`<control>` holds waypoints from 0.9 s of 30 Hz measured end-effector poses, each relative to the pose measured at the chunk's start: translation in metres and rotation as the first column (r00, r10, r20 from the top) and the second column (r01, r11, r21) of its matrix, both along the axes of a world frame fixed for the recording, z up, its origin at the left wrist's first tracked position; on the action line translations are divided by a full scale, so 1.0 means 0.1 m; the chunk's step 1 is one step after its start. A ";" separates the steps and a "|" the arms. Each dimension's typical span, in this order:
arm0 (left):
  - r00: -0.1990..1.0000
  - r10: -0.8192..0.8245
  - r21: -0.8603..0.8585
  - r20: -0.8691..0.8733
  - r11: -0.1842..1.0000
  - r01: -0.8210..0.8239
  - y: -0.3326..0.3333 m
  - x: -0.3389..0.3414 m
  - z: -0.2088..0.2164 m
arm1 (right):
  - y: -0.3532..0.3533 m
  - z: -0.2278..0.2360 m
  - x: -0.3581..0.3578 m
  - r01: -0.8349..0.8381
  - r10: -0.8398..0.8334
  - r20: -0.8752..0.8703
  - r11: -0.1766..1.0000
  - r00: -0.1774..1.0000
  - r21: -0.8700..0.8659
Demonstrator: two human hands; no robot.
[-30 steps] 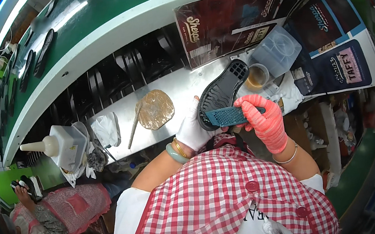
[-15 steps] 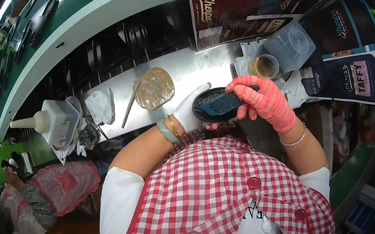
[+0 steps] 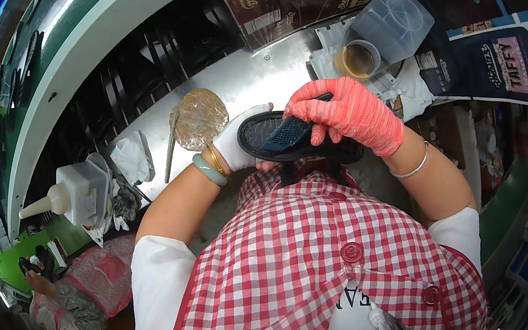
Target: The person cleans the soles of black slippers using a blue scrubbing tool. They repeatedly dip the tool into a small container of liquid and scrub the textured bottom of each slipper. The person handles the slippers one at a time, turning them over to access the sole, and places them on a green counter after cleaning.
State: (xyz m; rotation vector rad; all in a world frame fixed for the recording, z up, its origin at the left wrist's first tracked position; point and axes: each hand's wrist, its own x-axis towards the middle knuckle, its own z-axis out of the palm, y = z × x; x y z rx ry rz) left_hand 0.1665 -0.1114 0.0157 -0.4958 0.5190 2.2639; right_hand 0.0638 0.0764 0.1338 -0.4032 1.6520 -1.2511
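Two hands are working, both gloved. The left hand [image 3: 235,147], in white, is gripping one black shoe sole [image 3: 258,128] at its left end; the sole is being held up between the checked apron [image 3: 287,248] and the metal counter [image 3: 270,78]. The right hand [image 3: 350,111], in coral, is pinching one blue textured tool [image 3: 285,134] over the sole's ridged face; contact between the two cannot be told.

Counter, left to right: one white nozzle bottle [image 3: 86,196] is lying tipped near the end; one stick [image 3: 171,147] is lying against one round amber slab [image 3: 201,121]. To the right, one cup [image 3: 357,61] with tan contents is standing beside one clear container [image 3: 394,20].

Labels: two printed sheets are showing. The dark red sheet [image 3: 290,3] is carrying pale script; the navy-and-white sheet [image 3: 495,64] is bearing a pink panel with dark capitals.
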 end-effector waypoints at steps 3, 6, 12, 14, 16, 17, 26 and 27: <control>0.996 -0.028 0.025 -0.081 0.999 0.030 -0.01 0.01 -0.06 | 0.07 -0.01 -0.02 -0.007 0.007 -0.006 1.000 1.000 0.011; 0.997 0.020 -0.024 0.070 1.000 -0.019 0.02 -0.03 -0.03 | 0.14 -0.02 -0.04 -0.017 0.018 -0.026 0.999 0.999 0.042; 0.997 -0.067 0.033 -0.033 0.997 0.068 -0.04 -0.09 -0.08 | 0.28 -0.03 -0.11 -0.040 0.042 -0.050 0.998 0.998 0.042; 0.999 -0.006 0.016 0.044 1.000 0.005 -0.02 -0.12 -0.07 | 0.32 -0.04 -0.14 -0.045 0.047 -0.057 0.998 0.997 0.043; 1.000 -0.016 -0.034 0.009 0.999 0.016 -0.05 -0.14 -0.11 | 0.36 -0.04 -0.16 -0.043 0.046 -0.065 0.998 0.997 0.047; 1.000 -0.020 -0.061 -0.008 0.998 0.020 -0.06 -0.14 -0.12 | 0.37 -0.02 -0.17 -0.038 0.042 -0.070 0.998 0.997 0.051; 0.985 -0.139 -0.022 -0.103 0.990 0.137 -0.07 -0.19 0.05 | 0.66 0.02 -0.23 -0.017 0.030 -0.075 0.985 0.997 0.171; 0.986 -0.133 -0.097 -0.097 0.988 0.124 -0.07 -0.17 0.01 | 0.73 -0.01 -0.23 -0.009 0.023 -0.071 0.981 0.997 0.195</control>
